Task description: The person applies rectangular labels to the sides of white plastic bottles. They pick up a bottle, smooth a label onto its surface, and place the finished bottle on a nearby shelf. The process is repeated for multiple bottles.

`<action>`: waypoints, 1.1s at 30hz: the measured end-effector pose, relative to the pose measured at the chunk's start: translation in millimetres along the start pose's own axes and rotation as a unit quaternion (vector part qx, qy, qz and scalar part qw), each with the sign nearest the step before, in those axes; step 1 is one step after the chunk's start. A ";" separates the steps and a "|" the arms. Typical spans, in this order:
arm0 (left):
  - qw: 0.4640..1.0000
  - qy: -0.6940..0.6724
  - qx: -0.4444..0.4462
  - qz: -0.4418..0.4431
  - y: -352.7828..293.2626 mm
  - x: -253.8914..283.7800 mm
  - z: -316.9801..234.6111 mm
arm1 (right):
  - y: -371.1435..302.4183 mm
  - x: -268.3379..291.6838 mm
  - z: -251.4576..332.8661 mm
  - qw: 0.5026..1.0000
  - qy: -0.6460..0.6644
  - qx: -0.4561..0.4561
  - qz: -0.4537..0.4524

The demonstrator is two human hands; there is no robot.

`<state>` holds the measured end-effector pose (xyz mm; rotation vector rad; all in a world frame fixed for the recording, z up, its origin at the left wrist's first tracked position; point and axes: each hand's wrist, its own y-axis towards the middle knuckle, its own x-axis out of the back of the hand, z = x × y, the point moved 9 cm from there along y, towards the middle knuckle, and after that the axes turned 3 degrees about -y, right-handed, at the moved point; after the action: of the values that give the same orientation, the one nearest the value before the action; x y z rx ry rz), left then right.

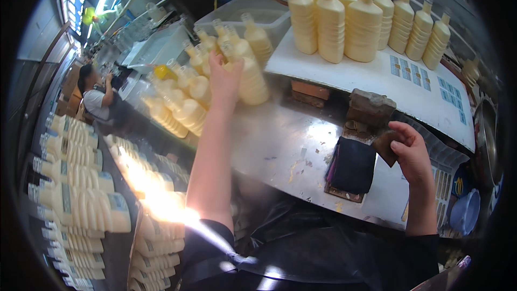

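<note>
My left hand (225, 75) reaches to the far side of the metal table, its fingers closed round the upper part of a cream ribbed bottle (252, 83). The bottle leans slightly, among several similar bottles (196, 86) that stand or lie to its left. My right hand (413, 151) pinches a small flat brown piece (385, 148) between thumb and fingers; its exact kind is unclear. Just left of that piece lies a folded black cloth pad (351, 165) on a small board.
A white raised board (344, 70) at the back right bears several cream bottles (363, 27) and blue-grey labels (412, 73). Bricks (371, 106) sit under its front edge. Racks of labelled bottles (81, 199) fill the lower left. A person (99, 97) sits further off. A blue basin (464, 210) is at right.
</note>
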<state>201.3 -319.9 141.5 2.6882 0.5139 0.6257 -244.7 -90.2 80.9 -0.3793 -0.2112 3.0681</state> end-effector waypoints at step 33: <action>0.824 -0.279 0.168 0.464 -280.4 -206.2 -89.1 | -38.6 69.2 0.5 0.901 -0.390 -0.052 -0.184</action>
<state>-89.0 -137.7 33.6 3.1347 -0.9845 -0.1164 -310.9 -47.9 70.2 0.8180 -0.4084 2.6491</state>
